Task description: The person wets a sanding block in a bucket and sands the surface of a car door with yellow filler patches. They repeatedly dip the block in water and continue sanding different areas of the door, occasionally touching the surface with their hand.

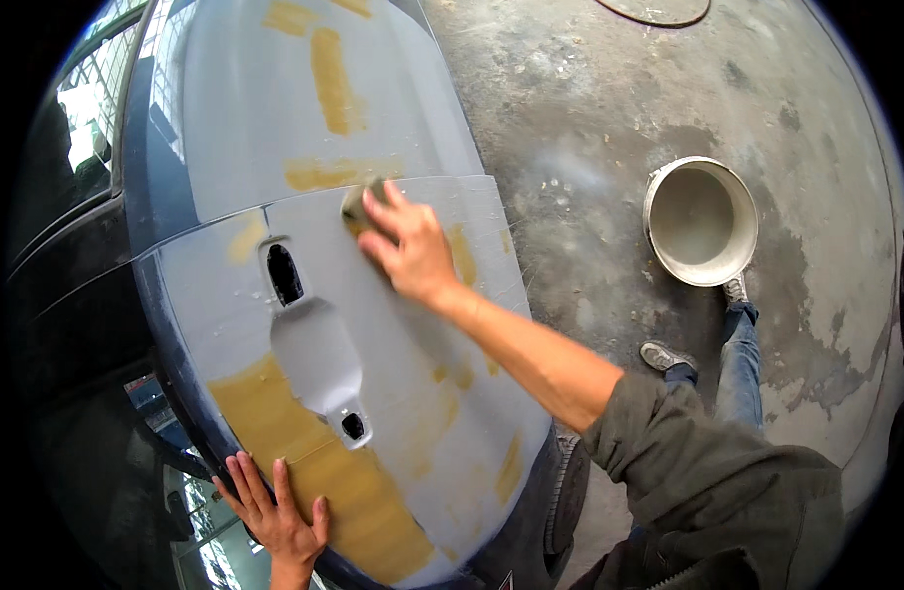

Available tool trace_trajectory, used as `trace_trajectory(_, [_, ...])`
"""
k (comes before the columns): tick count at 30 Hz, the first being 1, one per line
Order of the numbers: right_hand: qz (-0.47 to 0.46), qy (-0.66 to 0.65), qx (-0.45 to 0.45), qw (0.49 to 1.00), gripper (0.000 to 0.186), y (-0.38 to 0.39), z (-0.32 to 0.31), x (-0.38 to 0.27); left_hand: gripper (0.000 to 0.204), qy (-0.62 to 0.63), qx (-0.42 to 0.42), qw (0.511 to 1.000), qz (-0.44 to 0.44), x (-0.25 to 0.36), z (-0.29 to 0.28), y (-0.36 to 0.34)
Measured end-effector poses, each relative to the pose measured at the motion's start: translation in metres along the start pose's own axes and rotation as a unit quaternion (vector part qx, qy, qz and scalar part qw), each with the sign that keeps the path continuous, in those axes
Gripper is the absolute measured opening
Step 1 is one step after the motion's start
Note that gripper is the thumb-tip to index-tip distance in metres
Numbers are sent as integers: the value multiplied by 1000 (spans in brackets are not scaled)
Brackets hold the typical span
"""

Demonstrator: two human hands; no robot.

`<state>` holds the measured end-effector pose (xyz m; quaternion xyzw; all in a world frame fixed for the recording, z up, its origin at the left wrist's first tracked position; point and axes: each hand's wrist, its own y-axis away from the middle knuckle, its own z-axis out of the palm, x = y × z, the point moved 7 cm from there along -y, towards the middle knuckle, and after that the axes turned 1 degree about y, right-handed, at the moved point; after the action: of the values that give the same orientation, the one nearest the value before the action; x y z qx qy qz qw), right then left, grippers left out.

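A car body panel [216,305] in grey primer with yellow filler patches and two dark cutouts lies below me. My right hand [408,246] grips a dark olive sanding pad [353,211] against the panel, just below the seam with the upper grey panel [245,98]. My left hand [280,521] rests with fingers spread on the yellow-patched area at the panel's lower left edge, holding nothing.
Dark glossy glass and bodywork [68,315] border the panel on the left. On the stained concrete floor [589,118] at right stands a white bucket [656,211] of cloudy water, beside my feet. A tyre [567,492] shows below the panel; a coiled hose [658,22] lies at the top.
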<state>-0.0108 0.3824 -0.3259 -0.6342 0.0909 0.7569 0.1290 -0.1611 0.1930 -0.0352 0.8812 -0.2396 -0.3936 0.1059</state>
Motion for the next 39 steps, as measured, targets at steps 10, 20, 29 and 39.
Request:
trace_trajectory(10, [-27, -4, -32, 999, 54, -10, 0, -12, 70, 3, -5, 1000, 8, 0, 1, 3])
trace_trajectory(20, [-37, 7, -19, 999, 53, -9, -1, 1, 67, -5, -3, 1000, 5, -1, 1, 1])
trace_trajectory(29, [-15, 9, -54, 998, 54, 53, -5, 2, 68, -27, -17, 999, -5, 4, -4, 3])
trace_trajectory(39, [-3, 2, -58, 998, 53, 61, -15, 14, 68, -20, 1, 1000, 6, 2, 6, -7])
